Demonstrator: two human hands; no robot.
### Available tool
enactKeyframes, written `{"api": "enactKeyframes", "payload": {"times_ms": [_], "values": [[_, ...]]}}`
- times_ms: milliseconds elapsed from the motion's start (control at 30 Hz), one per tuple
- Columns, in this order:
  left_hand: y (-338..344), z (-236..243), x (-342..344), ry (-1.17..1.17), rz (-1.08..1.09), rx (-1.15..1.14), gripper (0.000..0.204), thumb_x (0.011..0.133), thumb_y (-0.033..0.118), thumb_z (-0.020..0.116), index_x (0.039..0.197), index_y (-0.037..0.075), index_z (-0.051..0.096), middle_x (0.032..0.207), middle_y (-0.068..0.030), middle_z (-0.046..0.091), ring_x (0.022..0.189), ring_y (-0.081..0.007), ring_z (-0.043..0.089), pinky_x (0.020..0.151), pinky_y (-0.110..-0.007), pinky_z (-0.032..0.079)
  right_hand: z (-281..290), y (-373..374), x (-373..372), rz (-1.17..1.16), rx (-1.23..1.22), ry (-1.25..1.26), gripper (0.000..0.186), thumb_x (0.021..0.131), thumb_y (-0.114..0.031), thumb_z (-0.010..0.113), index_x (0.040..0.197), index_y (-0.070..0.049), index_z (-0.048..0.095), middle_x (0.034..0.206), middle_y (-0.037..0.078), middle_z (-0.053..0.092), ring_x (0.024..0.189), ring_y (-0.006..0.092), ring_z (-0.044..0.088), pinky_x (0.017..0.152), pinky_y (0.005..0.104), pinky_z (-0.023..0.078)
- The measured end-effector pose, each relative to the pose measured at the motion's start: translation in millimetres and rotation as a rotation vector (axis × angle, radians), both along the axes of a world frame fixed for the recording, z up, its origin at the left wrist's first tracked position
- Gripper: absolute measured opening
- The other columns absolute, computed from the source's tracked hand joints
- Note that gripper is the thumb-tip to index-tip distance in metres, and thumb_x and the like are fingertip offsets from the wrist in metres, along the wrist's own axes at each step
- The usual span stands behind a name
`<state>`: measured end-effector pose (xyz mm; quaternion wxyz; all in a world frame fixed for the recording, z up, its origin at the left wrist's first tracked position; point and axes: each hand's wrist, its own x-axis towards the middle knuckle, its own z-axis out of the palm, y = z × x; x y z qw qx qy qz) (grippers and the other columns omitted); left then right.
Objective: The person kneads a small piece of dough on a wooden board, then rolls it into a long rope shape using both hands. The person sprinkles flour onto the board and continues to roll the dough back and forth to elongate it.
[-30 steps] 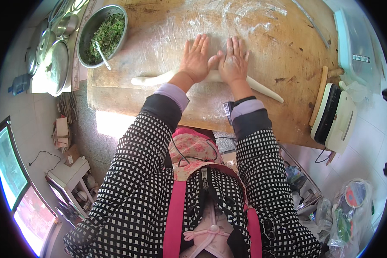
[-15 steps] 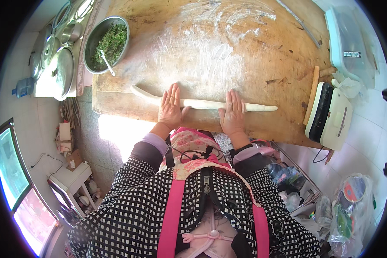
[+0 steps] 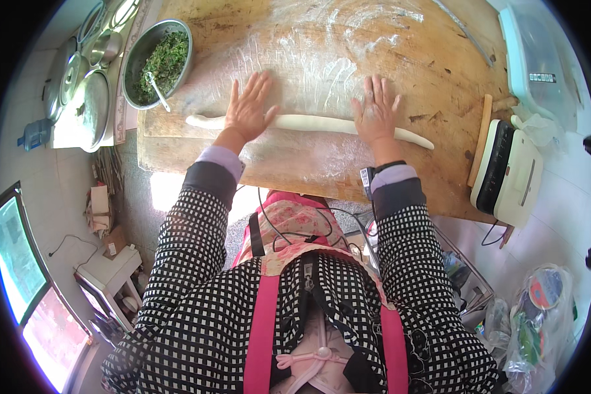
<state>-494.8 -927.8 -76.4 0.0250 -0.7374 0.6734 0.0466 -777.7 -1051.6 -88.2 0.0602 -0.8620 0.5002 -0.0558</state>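
Observation:
A long pale rope of dough point(image 3: 315, 123) lies crosswise on the floured wooden board point(image 3: 433, 171). My left hand point(image 3: 247, 108) rests over its left part, palm down, with the fingers stretched away from me and the thumb out to the side. Over the right part lies my right hand point(image 3: 376, 113), flat too, its fingers slightly spread. Each hand hides the dough beneath its palm or wrist. Both ends of the rope stick out past my hands, the right one bending toward me. White flour streaks the wood beyond my fingertips.
A metal bowl point(image 3: 185, 69) of chopped greens with a white spoon point(image 3: 156, 90) stands at the board's far left. On the right are a rolling pin point(image 3: 481, 141), a white-and-black appliance point(image 3: 513, 174) and a pale blue plastic box point(image 3: 538, 72). A thin rod point(image 3: 465, 31) lies at the far right.
Both hands have moved away from me across the board, spreading slightly apart. The dough rope has rolled away with them, and its right end now bends more toward me.

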Motion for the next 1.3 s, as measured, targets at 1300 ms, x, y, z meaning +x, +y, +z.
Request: {"api": "enactKeyframes", "payload": {"times_ms": [1300], "values": [[107.4, -7.9, 23.7, 0.216, 0.207, -0.127, 0.068, 0.093, 0.031, 0.047, 0.148, 0.003, 0.018, 0.155, -0.0135, 0.020, 0.143, -0.0331, 0.016, 0.115, -0.051, 0.010, 9.0, 55.5, -141.8, -0.069, 0.066, -0.038, 0.063, 0.090, -0.025, 0.050, 0.146, -0.006, 0.028, 0.151, 0.014, 0.028, 0.141, 0.0320, 0.021, 0.113, 0.0526, 0.015]]}}
